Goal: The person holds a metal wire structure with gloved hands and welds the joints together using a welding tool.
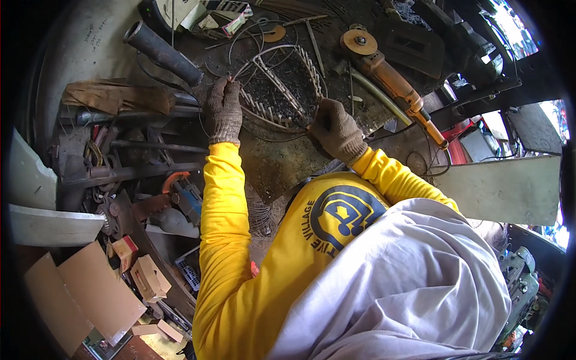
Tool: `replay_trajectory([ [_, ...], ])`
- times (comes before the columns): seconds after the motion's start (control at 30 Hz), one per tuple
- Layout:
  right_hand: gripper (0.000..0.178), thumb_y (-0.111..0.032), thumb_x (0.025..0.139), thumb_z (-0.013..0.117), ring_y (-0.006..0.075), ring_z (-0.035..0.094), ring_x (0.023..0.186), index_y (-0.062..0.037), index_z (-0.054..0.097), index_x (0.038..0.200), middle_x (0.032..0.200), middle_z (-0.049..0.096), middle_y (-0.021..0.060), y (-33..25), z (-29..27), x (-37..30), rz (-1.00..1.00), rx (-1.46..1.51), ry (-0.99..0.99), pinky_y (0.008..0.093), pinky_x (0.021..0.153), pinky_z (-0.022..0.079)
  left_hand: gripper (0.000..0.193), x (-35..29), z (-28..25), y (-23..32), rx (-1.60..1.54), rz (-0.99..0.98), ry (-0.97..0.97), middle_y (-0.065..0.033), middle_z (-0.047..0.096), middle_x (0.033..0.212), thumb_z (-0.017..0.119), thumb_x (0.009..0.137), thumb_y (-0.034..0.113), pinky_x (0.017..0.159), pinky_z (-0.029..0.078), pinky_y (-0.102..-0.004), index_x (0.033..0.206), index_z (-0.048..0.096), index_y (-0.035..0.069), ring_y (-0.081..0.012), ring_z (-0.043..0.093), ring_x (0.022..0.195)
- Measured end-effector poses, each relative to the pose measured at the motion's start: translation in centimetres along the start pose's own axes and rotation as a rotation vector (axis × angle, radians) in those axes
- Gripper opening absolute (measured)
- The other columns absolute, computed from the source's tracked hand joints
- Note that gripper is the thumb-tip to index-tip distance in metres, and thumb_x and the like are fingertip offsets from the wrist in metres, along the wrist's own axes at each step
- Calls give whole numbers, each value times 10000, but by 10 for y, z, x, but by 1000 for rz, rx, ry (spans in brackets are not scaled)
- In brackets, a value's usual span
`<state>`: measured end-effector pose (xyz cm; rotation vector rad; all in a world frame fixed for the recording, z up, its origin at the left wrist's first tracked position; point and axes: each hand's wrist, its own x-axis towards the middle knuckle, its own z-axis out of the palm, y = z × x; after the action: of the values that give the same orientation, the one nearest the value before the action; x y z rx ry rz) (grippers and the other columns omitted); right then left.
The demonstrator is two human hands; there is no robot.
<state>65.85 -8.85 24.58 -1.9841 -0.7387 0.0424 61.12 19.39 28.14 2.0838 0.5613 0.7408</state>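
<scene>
Metal ring frame is held at upper centre of view, its left rim pinched by the gloved left hand's fingers. Right hand is curled at the lower-right rim; finger closure cannot be told. Angle grinder laid upper right.

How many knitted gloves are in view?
2: one on your left hand, at the left side of the round metal frame, and one on your right hand, at its right side. Others may be hidden.
</scene>
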Motion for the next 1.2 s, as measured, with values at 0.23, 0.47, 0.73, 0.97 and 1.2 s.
replay_trajectory([
  [0.23,628,-170,791,816,330,706,829,-78,488,1319,925,690,118,-5,1,7,1,-8,40,415,716,554,255,1,-4,11,108,100,76,-154,704,1088,636,991,220,894,522,-395,1152,687,30,-280,670,1004],
  [0.47,663,-222,776,823,312,703,836,-83,511,1345,906,681,120,-19,-25,0,129,13,-32,411,719,549,283,11,4,16,105,248,-49,-143,715,1089,677,959,241,904,502,-384,1161,691,44,-271,662,1017],
  [0.73,549,-205,851,724,341,691,872,-66,509,1337,943,672,140,-21,-28,6,166,-64,-150,428,771,545,304,8,7,10,272,116,-130,-171,724,1108,646,975,270,952,502,-421,1193,692,62,-329,673,1067],
  [0.97,615,-227,827,775,306,700,885,-106,509,1368,978,678,116,-19,-28,6,177,-33,-149,406,778,555,278,5,10,14,296,146,-89,-171,724,1124,620,972,266,933,529,-429,1154,707,76,-356,682,1058],
  [1.2,618,-224,832,762,322,700,899,-85,497,1372,988,683,126,-18,-25,8,147,-110,-132,413,778,555,317,8,10,18,364,136,-120,-169,719,1146,624,985,294,949,516,-415,1195,688,66,-334,677,1080],
])
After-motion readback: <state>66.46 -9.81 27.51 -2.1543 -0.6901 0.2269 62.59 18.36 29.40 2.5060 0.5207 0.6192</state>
